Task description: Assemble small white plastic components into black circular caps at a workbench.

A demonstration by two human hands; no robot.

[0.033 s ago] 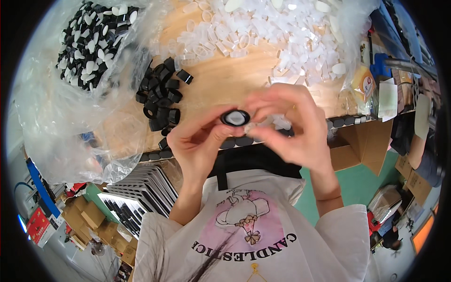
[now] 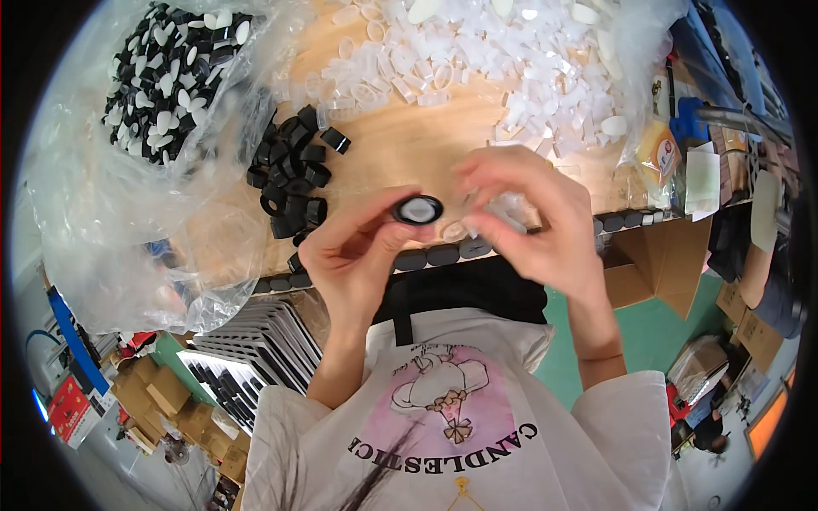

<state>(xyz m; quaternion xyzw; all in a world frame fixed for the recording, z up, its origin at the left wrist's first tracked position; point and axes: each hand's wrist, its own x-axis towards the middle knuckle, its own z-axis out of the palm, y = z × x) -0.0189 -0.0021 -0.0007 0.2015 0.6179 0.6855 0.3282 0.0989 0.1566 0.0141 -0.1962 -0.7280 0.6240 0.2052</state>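
My left hand (image 2: 345,251) holds a black oval cap (image 2: 394,209) between thumb and fingers, its mouth turned up. A whitish oval insert (image 2: 417,209) sits inside the rim. Just to the right, my right hand (image 2: 545,217) is curled, its fingertips apart from the cap and blurred by motion. Translucent plastic pieces (image 2: 513,207) lie in the curve of its fingers. Below its thumb tip a small clear ring (image 2: 454,231) shows near the table edge. Left of my left hand is a pile of black oval caps (image 2: 294,162).
Translucent rings and pieces (image 2: 511,68) are heaped at the table's far side. A clear bag (image 2: 170,85) of black and white parts stands at the far left. Dark oval pieces (image 2: 443,255) line the front edge. An open cardboard box (image 2: 652,264) stands below, right.
My left hand has shifted slightly left with the cap. My right hand has drawn away from the cap's rim, leaving a gap between them.
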